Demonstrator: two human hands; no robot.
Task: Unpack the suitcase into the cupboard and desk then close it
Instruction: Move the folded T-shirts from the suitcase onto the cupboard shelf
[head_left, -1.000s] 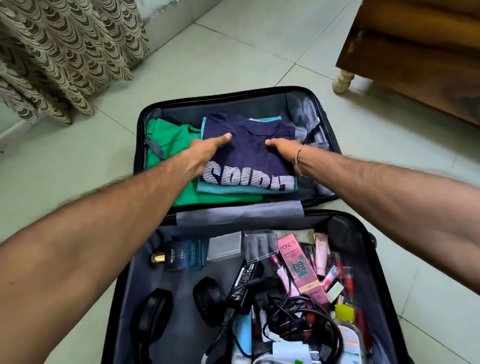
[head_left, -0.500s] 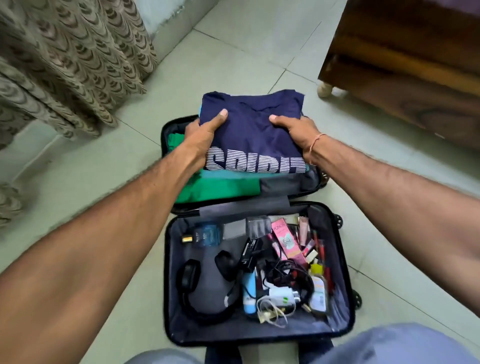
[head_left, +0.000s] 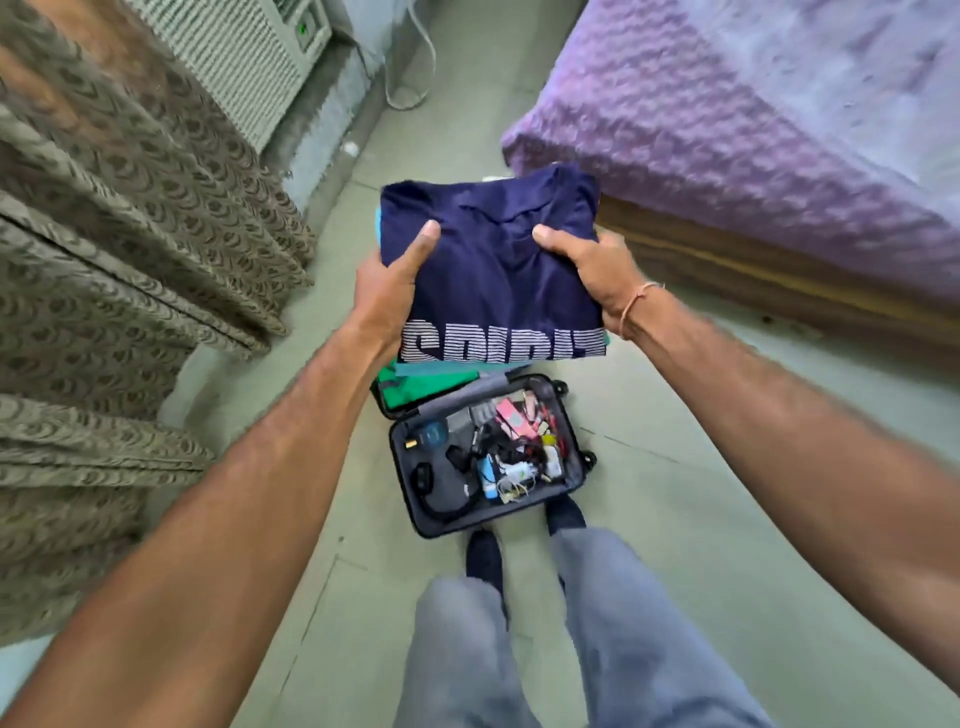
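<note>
Above the open black soft-sided suitcase (head_left: 483, 457) on the tiled floor (head_left: 675, 509), both hands carry a folded navy cotton T-shirt with white striped lettering (head_left: 498, 275), a teal folded garment (head_left: 431, 368) beneath it. Left hand (head_left: 387, 291) and right hand (head_left: 597, 275) each clamp a side, thumbs on top, likely to keep the stack flat. Below, a green garment (head_left: 415, 392) remains in the far half; the near half holds cables, cosmetics, headphones.
</note>
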